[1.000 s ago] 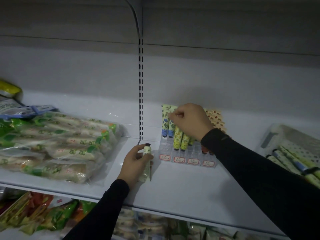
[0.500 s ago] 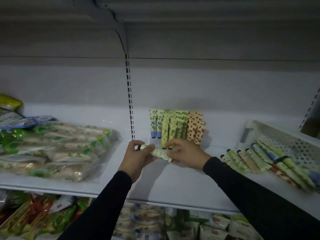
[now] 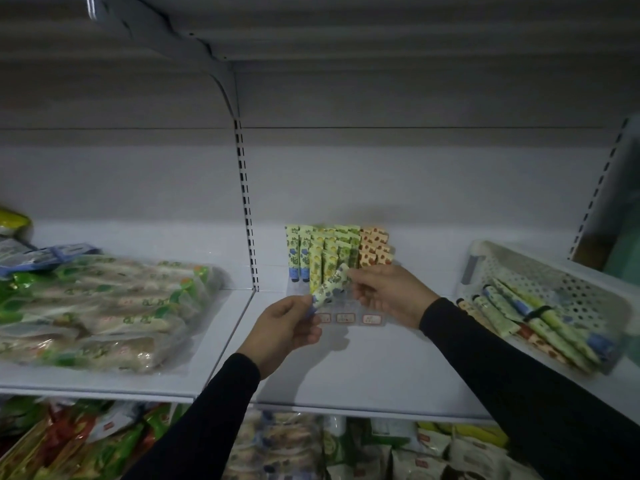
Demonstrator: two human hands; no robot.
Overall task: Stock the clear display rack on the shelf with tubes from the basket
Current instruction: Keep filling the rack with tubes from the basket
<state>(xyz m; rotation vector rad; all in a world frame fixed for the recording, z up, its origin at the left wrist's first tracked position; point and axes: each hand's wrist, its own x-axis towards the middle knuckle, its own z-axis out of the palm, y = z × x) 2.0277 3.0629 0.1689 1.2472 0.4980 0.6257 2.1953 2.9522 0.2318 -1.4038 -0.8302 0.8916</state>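
Both hands' grips, left hand (image 3: pixel 282 327) and right hand (image 3: pixel 388 292), pinch one tube (image 3: pixel 330 285).

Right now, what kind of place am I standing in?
Most likely a shop aisle: white slotted shelving, a clear display rack of patterned tubes with price labels, and bagged snacks stacked alongside.

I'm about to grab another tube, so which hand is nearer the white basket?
Right. The right hand, pinching the tube's upper end, sits between the clear display rack and the white basket. The left hand, holding the cap end, is farther left.
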